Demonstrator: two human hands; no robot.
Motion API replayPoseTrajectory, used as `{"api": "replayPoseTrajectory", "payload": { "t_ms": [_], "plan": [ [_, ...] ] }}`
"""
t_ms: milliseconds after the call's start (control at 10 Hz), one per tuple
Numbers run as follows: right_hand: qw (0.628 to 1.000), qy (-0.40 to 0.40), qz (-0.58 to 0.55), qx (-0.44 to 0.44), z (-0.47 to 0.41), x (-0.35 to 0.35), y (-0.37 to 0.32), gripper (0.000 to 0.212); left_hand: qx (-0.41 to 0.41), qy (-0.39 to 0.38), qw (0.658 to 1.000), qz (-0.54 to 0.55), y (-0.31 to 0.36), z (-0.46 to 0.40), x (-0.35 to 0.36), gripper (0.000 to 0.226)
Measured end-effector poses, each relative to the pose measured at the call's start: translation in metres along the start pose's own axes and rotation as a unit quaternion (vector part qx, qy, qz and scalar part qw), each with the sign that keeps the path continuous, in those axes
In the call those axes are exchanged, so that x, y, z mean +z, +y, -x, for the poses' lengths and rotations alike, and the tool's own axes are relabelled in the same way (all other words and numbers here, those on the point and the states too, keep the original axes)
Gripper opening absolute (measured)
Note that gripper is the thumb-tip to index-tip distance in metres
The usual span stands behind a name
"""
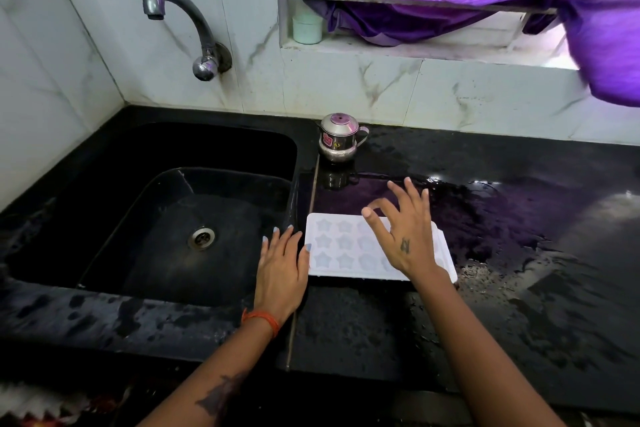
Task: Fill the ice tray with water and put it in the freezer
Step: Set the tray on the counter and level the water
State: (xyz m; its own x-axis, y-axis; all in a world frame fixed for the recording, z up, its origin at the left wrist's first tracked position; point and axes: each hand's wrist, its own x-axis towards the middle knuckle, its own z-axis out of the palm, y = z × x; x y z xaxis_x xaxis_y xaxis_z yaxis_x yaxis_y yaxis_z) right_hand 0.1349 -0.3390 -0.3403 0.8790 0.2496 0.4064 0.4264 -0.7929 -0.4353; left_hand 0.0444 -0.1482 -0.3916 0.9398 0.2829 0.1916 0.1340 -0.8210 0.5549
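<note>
Head view: the white ice tray [349, 250] lies flat on the wet black tabletop [519, 218], just right of the sink [156, 218]. Left hand [282, 270], fingers straight, touches its left edge; right hand [403, 232] hovers spread above. Wet surface and a loose grip risk a slip, likely spilling water.
</note>
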Motion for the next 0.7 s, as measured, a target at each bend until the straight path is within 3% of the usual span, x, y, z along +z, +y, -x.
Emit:
{"api": "replayPoseTrajectory", "payload": {
  "t_ms": [200,700],
  "plan": [
    [0.998,-0.044,0.051,0.006,0.013,0.016,0.003,0.087,-0.001,-0.001,1.0,-0.002,-0.001,-0.001,0.0,0.077],
    [0.992,-0.075,0.098,-0.015,0.02,0.025,0.007,0.083,-0.005,-0.003,1.0,-0.006,0.001,0.0,0.0,0.077]
  ]
}}
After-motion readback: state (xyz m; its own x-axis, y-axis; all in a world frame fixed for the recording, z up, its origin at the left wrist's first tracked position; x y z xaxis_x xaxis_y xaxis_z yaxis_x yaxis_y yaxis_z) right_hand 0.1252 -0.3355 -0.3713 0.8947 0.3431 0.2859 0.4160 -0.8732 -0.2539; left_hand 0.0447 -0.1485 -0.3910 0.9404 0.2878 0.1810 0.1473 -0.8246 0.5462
